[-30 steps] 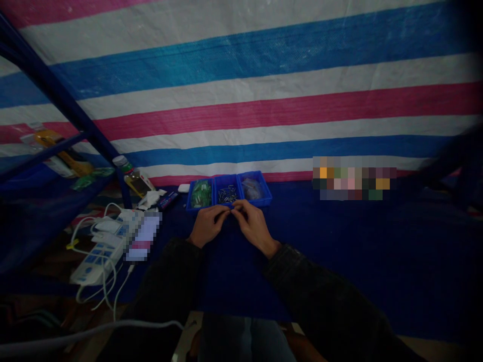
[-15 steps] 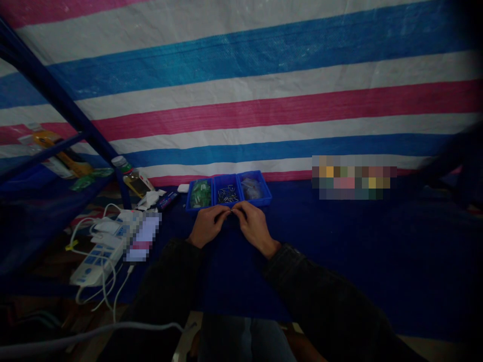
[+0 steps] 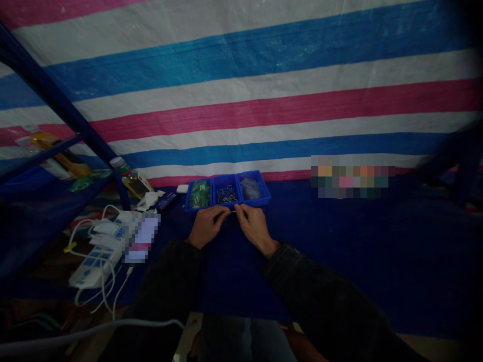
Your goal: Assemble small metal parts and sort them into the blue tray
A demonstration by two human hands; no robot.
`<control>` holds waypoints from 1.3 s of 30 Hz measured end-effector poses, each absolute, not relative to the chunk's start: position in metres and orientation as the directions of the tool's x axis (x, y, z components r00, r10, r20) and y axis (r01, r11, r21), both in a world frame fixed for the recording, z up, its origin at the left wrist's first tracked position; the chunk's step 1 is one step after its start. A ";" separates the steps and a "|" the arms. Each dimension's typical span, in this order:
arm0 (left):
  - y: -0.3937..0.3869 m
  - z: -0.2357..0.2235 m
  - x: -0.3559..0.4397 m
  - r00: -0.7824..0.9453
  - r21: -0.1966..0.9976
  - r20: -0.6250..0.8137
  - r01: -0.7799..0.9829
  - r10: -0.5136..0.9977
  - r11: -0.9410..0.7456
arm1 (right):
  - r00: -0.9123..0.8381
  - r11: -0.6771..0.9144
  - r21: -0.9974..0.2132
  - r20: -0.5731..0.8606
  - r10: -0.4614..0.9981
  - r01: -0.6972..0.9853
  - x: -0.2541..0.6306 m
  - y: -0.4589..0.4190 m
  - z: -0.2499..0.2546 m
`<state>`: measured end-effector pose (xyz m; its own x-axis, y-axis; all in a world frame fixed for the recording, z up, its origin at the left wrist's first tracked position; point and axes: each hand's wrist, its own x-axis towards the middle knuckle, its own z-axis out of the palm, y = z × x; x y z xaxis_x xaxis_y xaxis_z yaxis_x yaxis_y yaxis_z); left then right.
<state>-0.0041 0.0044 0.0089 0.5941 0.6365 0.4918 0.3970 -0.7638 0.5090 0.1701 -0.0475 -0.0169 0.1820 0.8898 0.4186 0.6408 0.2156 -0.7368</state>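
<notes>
My left hand [image 3: 207, 224] and my right hand [image 3: 254, 226] face each other, each closed in a pinch, just in front of three joined blue trays. Between their fingertips shows a small light piece [image 3: 233, 211], too small to name. Green plastic pieces fill the left tray [image 3: 199, 194]. In the middle tray [image 3: 226, 193] lie several short metal pins. Clear plastic pieces [image 3: 251, 189] sit in the right tray. The fingertips are close to the front rim of the middle tray.
At the left, a white power strip [image 3: 88, 269] with plugs and white cables lies beside a blurred phone [image 3: 142, 239]. Behind them stand a bottle [image 3: 132, 178] and a blue metal post [image 3: 103, 148]. Pixelated items [image 3: 352, 176] sit at the back right, before a striped tarp [image 3: 241, 100].
My right fingertips have drawn slightly away from the left ones, and a light piece now shows between them. The view has shifted a little; the trays stay put.
</notes>
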 end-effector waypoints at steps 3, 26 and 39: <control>0.004 0.010 -0.004 0.590 0.513 0.485 0.406 0.646 -0.756 | 0.228 0.209 -0.787 0.403 0.886 0.581 0.171 -0.047 -0.017; 0.002 0.019 -0.007 0.617 0.614 0.358 0.410 0.701 -0.674 | 0.218 0.405 -0.832 0.506 0.835 0.380 0.173 -0.049 -0.010; 0.006 0.010 -0.005 0.625 0.527 0.440 0.401 0.644 -0.749 | 0.166 0.384 -0.836 0.475 0.864 0.393 0.170 -0.052 -0.007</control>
<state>-0.0046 0.0056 0.0098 0.6254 0.6443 0.4401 0.4010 -0.7493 0.5271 0.1704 -0.0518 -0.0073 0.1656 0.8644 0.4748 0.3928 0.3838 -0.8357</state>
